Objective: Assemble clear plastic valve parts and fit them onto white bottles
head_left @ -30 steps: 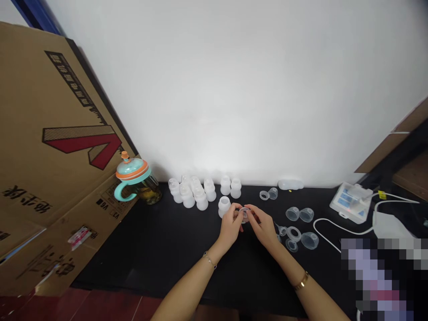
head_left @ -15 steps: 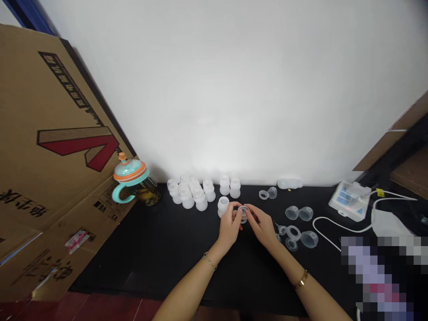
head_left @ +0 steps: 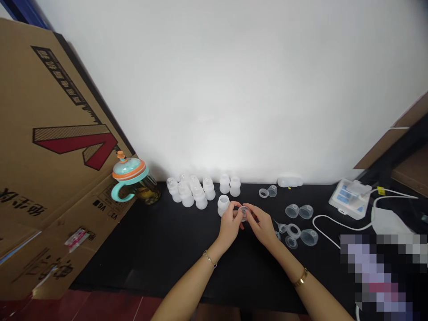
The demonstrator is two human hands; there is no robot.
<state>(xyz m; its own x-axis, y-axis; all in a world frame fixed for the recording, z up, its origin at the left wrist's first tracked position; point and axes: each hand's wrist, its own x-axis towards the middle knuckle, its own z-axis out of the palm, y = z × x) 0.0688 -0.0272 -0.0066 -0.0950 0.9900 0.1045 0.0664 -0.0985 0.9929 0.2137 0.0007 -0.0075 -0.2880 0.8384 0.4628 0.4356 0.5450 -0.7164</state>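
**You pinched a small clear piece (head_left: 244, 213) at mid-table**

The white bottles (head_left: 189, 192) stood grouped at the back, with a lone white bottle (head_left: 223, 205) just forward of them. Your left hand (head_left: 229, 225) and right hand (head_left: 262, 227) came together, fingertips pinching the piece above the black table (head_left: 150, 254). Loose clear cups (head_left: 298, 211) lay separate on the right.

The big brown box (head_left: 67, 111) had "V6" (head_left: 100, 203) and "V3" (head_left: 113, 216) printed on it, each by a small square. It also had a big red "V" (head_left: 75, 145) and rows of dark signs (head_left: 20, 200) I could not read. The white pump (head_left: 349, 199) had blue labels, too small to read.
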